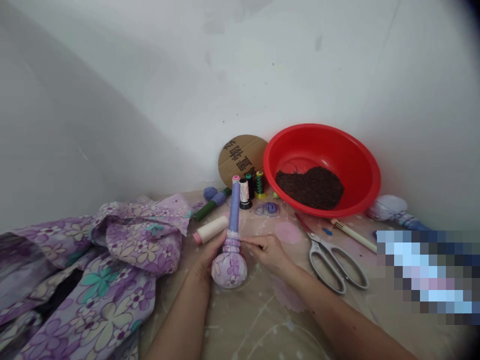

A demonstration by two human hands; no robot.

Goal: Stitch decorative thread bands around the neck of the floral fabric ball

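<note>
A stick with a round head (229,271) covered in lilac floral cloth stands close to upright, ball end down. Purple wrapping covers its shaft, and the cloth is gathered and bound in ridges at the neck. From the left side, my left hand (210,255) is closed around it, its fingers partly hidden behind. My right hand (268,251) is at the neck's right side, index finger stretched to the binding and the other fingers curled; any thread in it is too fine to make out. A white thread spool (213,229) with a pink end lies beside my left hand.
Floral cloth (127,255) is heaped at left. Behind are thread spools (259,185), purple yarn (270,207) and a cardboard disc (236,157). Scissors (330,262), a cream stick (354,234), a white-headed stick (388,206) and a red basin (369,172) holding dark brown material are at right.
</note>
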